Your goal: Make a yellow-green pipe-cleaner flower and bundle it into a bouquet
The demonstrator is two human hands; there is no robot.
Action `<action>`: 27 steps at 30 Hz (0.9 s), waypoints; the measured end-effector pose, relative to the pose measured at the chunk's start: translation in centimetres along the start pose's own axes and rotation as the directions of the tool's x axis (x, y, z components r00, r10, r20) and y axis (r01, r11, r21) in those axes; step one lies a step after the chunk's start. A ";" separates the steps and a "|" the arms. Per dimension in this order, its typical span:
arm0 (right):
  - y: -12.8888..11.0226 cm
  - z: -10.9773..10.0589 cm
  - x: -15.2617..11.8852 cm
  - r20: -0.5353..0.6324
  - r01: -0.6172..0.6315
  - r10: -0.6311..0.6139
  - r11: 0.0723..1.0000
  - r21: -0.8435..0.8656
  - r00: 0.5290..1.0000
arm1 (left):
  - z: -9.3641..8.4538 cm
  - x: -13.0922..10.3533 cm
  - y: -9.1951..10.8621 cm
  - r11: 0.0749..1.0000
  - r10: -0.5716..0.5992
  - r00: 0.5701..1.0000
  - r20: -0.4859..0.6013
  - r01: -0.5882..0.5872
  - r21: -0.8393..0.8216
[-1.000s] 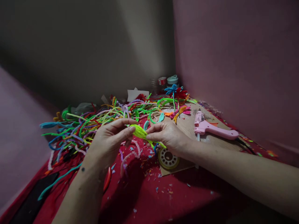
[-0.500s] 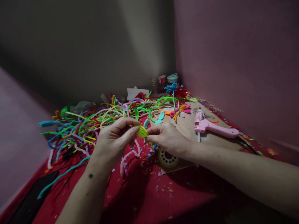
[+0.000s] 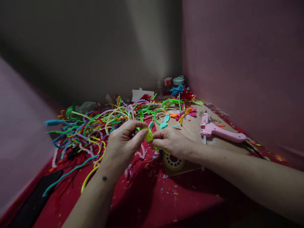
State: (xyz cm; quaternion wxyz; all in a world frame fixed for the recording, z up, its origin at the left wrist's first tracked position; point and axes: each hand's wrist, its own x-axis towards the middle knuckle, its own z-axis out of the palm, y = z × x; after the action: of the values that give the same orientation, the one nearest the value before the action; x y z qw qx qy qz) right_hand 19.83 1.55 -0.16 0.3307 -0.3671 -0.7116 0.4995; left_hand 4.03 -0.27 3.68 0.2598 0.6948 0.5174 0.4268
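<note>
Between my two hands is a small folded piece of yellow-green pipe cleaner (image 3: 149, 135). My left hand (image 3: 127, 139) pinches its upper left side between thumb and fingers. From the right, my right hand (image 3: 169, 139) grips its lower end with the fingertips, and a thin yellow-green strand shows below those fingers. Just beyond my hands lie light turquoise pipe-cleaner loops (image 3: 165, 123). Under my right hand is a tape roll (image 3: 174, 162) with a white, holed core, partly covered.
A heap of coloured pipe cleaners (image 3: 95, 126) spreads across the red cloth (image 3: 190, 202) at left. A pink glue gun (image 3: 223, 133) lies on a board (image 3: 193, 126) at right. Pipe-cleaner flowers (image 3: 180, 90) and a lidded bottle (image 3: 178, 80) are behind; a dark flat object (image 3: 38, 196) is front left.
The view has shifted slightly, so most things appear a little further right. Both hands still hold the yellow-green piece, which looks turned more upright. A yellow strand now shows beside my left forearm.
</note>
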 end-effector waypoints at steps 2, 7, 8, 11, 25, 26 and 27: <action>0.1 -0.2 0.1 -0.006 -0.024 0.024 0.998 0.060 1.000 | 0.0 0.0 0.4 0.992 -0.036 0.998 -0.043 0.030 -0.125; 0.5 -0.7 0.5 -0.006 -0.038 0.041 0.963 0.266 0.999 | -0.6 0.0 1.5 0.958 -0.046 0.967 -0.252 -0.028 -0.285; 0.6 -0.7 0.6 -0.004 -0.055 0.058 0.956 0.290 0.998 | -0.8 0.0 1.6 0.950 -0.032 0.951 -0.306 -0.066 -0.304; 0.8 -0.7 0.8 0.001 -0.117 0.126 0.922 0.369 0.992 | -1.5 0.2 1.4 0.929 -0.021 0.898 -0.439 -0.145 -0.342; -2.5 -3.6 2.1 -0.279 0.085 0.153 0.723 0.686 0.948 | -4.1 2.7 -0.9 0.983 -0.180 0.970 -0.165 0.170 -0.076; -2.8 -3.8 2.2 -0.278 0.091 0.152 0.711 0.697 0.948 | -4.0 2.9 -1.1 0.983 -0.185 0.972 -0.146 0.180 -0.048; -3.1 -3.9 2.4 -0.271 0.088 0.156 0.699 0.710 0.950 | -4.0 3.2 -1.4 0.983 -0.184 0.975 -0.126 0.184 -0.014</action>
State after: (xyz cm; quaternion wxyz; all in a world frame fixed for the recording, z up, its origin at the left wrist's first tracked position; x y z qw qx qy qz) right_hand 21.31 4.71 4.15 0.5453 -0.2969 -0.3938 0.6778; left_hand 0.26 2.90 5.62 0.2655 0.6153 0.5944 0.4446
